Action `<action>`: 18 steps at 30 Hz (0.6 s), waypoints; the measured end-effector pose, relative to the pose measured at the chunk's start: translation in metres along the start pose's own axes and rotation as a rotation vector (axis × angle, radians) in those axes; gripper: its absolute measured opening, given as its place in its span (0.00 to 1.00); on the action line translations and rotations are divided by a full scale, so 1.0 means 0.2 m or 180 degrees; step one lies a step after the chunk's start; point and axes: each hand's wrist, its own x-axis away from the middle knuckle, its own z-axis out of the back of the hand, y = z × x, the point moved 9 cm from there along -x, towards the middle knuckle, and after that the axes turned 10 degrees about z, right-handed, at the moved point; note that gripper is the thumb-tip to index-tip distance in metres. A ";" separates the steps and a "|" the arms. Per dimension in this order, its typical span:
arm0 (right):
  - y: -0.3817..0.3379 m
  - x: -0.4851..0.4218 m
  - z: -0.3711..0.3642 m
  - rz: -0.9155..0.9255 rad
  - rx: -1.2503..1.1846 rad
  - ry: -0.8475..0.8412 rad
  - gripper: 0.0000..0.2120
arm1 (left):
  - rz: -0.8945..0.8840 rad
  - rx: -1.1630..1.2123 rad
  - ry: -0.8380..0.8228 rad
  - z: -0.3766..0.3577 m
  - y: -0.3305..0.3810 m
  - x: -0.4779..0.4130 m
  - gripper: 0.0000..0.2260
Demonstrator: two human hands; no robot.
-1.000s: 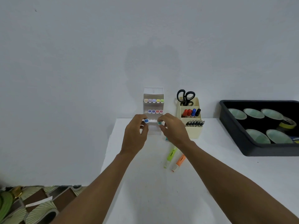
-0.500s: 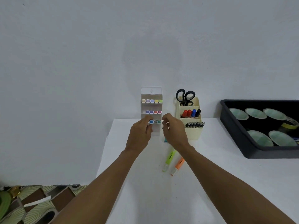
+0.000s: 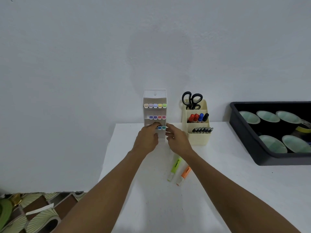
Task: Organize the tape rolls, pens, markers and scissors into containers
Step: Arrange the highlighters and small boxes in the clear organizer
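Meeting at bottom tier of rack (image 3: 154,98): left hand (image 3: 146,140) against blue marker (image 3: 159,127), right hand (image 3: 178,142) beside teal marker (image 3: 163,127), grips unclear.

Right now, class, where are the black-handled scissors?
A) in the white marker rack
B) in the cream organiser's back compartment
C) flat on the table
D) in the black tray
B: the scissors stand handles-up in the rearmost compartment of the cream organiser, behind the red, blue and black markers.

Black tray (image 3: 243,132) partly beyond right edge; green highlighter (image 3: 174,166) tip under right forearm (image 3: 218,179).
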 end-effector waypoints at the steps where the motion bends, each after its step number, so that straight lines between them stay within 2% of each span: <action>1: 0.01 0.00 0.00 -0.0018 -0.0048 -0.0016 0.29 | -0.0021 -0.0018 -0.0027 0.00 0.00 0.00 0.19; 7: 0.08 0.00 -0.02 -0.0248 -0.0145 -0.0557 0.34 | -0.0057 0.0002 -0.0358 -0.03 0.00 -0.01 0.20; 11: 0.08 0.03 -0.03 -0.0388 -0.0138 -0.0899 0.35 | 0.0072 -0.0046 -0.0488 -0.05 -0.02 0.01 0.24; 18: 0.04 0.22 0.22 0.0064 0.0438 -0.0623 0.22 | -0.0139 -0.0030 0.0541 0.01 -0.01 0.29 0.24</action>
